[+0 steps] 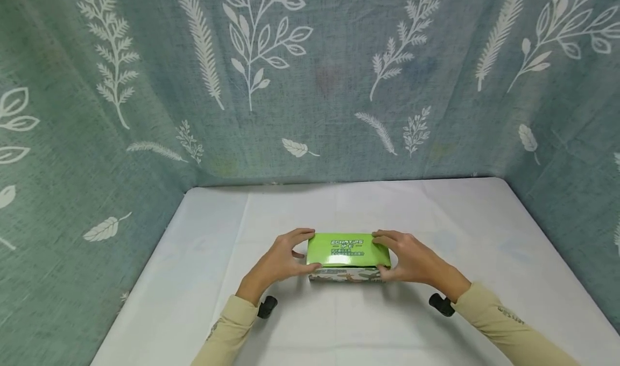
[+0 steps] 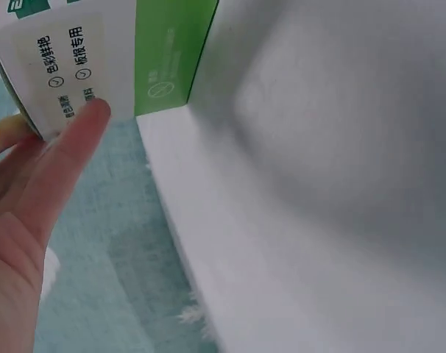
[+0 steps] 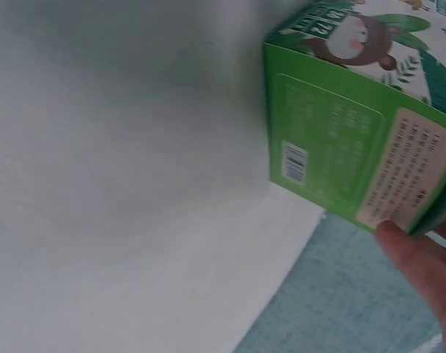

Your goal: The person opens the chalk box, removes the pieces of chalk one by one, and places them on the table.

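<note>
A small cardboard box with a bright green printed top stands on the white table, its patterned front facing me. My left hand grips its left end, thumb at the front edge and fingers at the back corner. At the right end my right hand holds it the same way, thumb low on the front. In the left wrist view a digit of the left hand lies against a printed face. The right wrist view has a fingertip of the right hand at the edge of the green barcode side.
The white-covered table spreads around the box on all sides. Behind and beside it hangs a grey-green curtain with white leaf prints. A black wrist device sits at the right cuff, another at the left.
</note>
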`<action>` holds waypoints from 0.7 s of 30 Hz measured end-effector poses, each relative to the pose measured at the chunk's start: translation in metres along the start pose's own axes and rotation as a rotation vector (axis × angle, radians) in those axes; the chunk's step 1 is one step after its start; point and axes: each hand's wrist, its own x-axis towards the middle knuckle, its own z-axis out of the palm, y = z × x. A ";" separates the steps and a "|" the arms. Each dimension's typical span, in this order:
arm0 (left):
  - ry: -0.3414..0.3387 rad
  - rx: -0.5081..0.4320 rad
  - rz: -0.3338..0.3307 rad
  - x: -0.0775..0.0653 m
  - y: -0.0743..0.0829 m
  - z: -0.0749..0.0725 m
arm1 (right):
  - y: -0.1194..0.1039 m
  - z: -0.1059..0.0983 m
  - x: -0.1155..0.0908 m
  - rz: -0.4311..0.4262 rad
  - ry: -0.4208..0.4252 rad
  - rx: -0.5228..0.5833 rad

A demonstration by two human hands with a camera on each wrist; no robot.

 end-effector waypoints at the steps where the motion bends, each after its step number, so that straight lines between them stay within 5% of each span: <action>1: -0.001 0.042 0.018 -0.001 0.001 0.000 | 0.002 0.003 -0.002 -0.027 0.035 0.002; 6: 0.064 0.246 0.163 -0.003 0.001 0.005 | 0.012 0.016 -0.008 -0.172 0.187 -0.011; 12: 0.141 0.340 0.295 -0.003 -0.006 0.009 | 0.017 0.025 -0.013 -0.224 0.230 -0.004; 21: 0.042 0.196 0.189 -0.001 -0.003 0.001 | 0.013 0.028 -0.021 -0.194 0.194 -0.061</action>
